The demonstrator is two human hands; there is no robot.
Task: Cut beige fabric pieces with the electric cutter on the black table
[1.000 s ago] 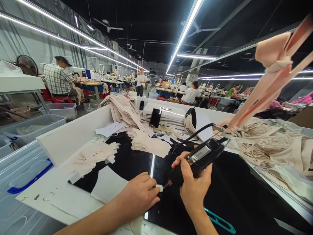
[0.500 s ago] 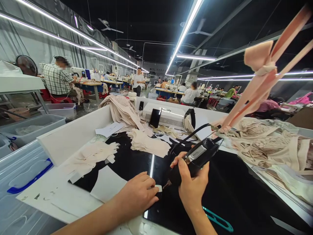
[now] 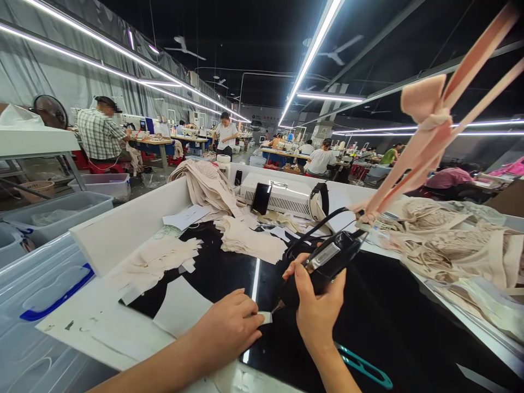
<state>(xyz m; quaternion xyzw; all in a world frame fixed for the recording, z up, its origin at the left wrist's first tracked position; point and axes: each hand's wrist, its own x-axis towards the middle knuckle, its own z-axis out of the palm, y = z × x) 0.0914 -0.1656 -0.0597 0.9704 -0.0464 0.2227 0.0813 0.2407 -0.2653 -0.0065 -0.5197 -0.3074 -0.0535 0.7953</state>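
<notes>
left hand (image 3: 229, 327): palm down on the black table (image 3: 393, 322), fingers curled and pinching a little white tab (image 3: 265, 317) flat against the top; so it's gripping that, not loose

right hand (image 3: 317, 308): wrapped tight around a black corded tool (image 3: 323, 262), held tilted, cord end up and away; the tip (image 3: 279, 307) points down at the tab and looks to be touching its edge, though it's too small to be sure

tab: sits right between the two hands, next to the bright strip of light reflected in the tabletop

cord (image 3: 315, 229): loops off the back of the tool toward the white machine (image 3: 282, 197)

snips (image 3: 362, 367): teal handled, lying flat on the table just beside the right wrist; nobody's touching them

fabric: beige cut pieces (image 3: 249, 237) stacked mid table, more (image 3: 155, 259) over on the left, lacy pile (image 3: 450, 240) on the right; pink straps (image 3: 429, 131) hanging knotted above that pile

phone (image 3: 261, 197): propped up against the machine

bins (image 3: 49, 210): clear plastic ones off the left edge

room: other people sat at sewing benches further back, one in a checked shirt (image 3: 96, 134)
</notes>
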